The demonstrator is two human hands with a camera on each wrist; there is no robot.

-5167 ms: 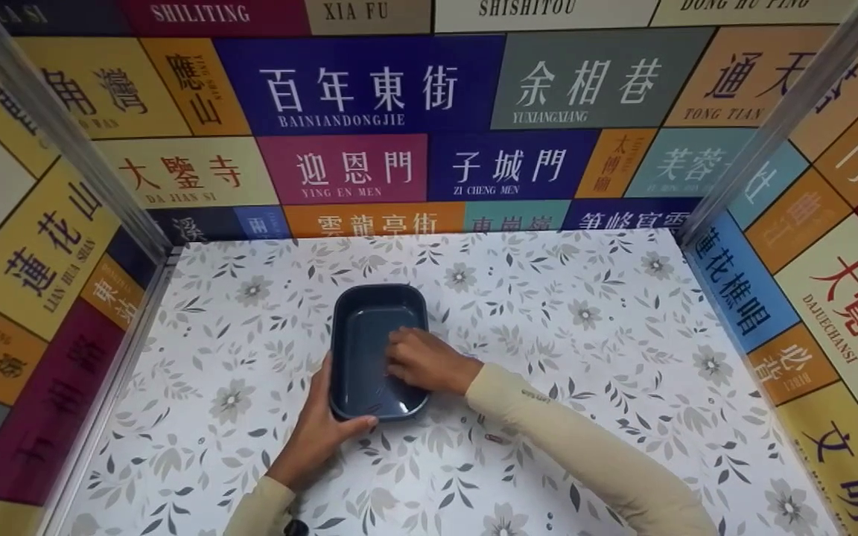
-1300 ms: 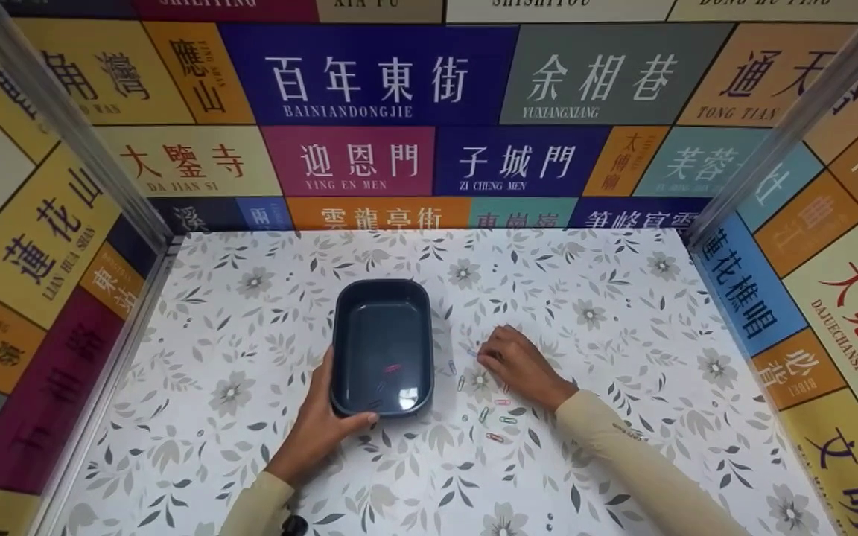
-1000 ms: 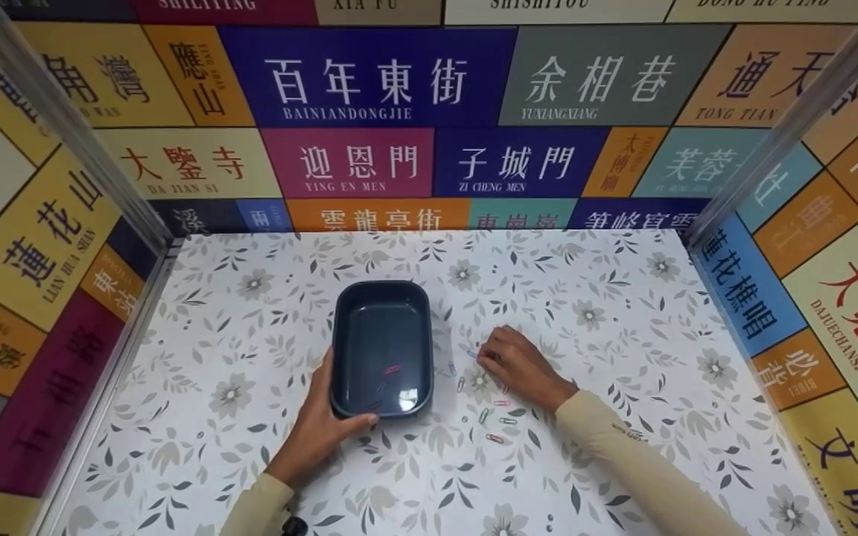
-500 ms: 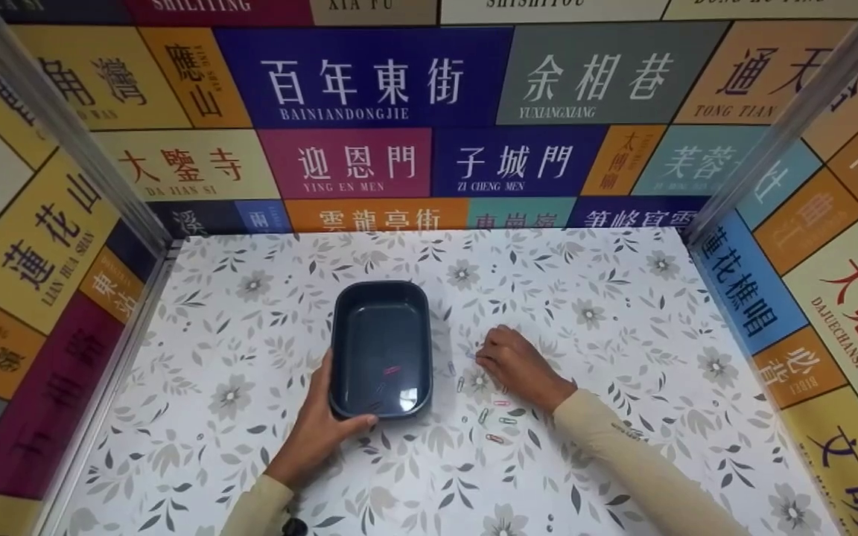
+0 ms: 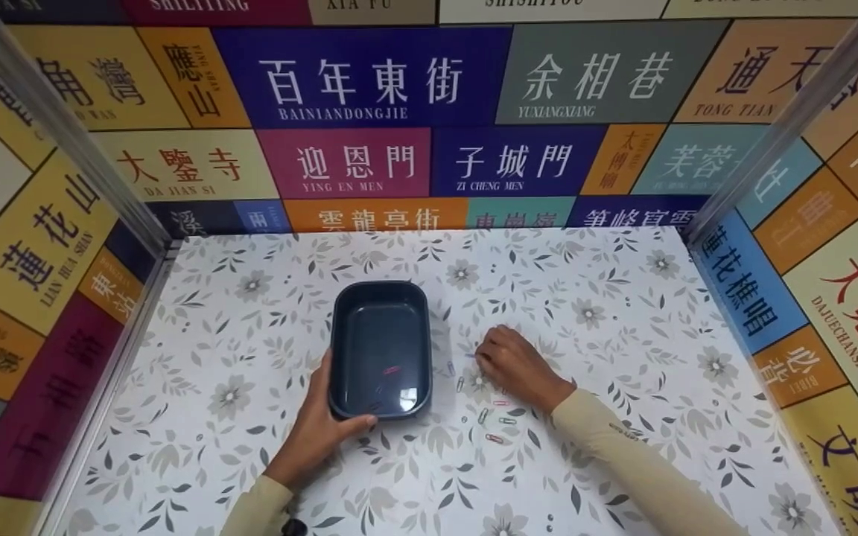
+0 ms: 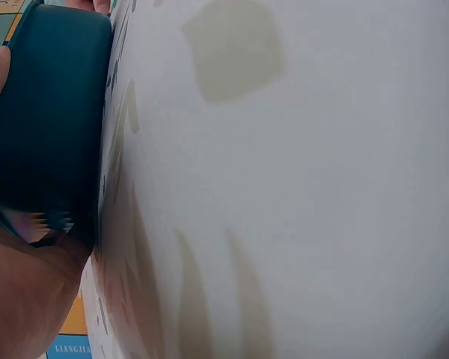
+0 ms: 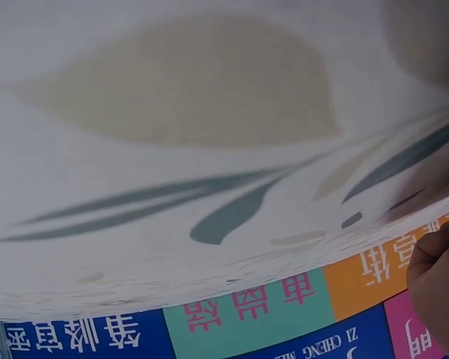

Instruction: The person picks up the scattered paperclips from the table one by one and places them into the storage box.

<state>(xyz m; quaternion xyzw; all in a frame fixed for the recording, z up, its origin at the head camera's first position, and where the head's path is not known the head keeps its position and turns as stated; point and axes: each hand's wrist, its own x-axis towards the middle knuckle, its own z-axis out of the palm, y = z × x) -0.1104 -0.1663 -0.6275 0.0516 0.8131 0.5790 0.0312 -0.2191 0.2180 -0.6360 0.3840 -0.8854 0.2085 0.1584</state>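
Note:
A dark blue rectangular container [image 5: 380, 327] stands on the flower-patterned table. My left hand [image 5: 317, 432] grips its near left corner, thumb over the near rim and fingers along the left wall. Inside lie a pink paper clip [image 5: 391, 370] and a few darker ones, hard to make out. To the right of the container, my right hand [image 5: 522, 365] is low over the table with curled fingers, pinching a small bluish paper clip [image 5: 471, 356] whose end barely shows. Around that hand are loose clips: a purple one [image 5: 451, 368], a pink one [image 5: 501, 403], a green one [image 5: 507, 421] and a red one [image 5: 494, 438].
Panels with coloured lettering [image 5: 362, 78] enclose the table at the back and both sides. Clear corner posts [image 5: 757, 126] rise at the back corners. The white tabletop [image 5: 623, 357] carries a printed leaf pattern against which small clips blend in.
About five seconds ago my right hand was inside the container; it has since moved right to the clips on the table. Over the last second hardly anything has moved. My left hand keeps its place.

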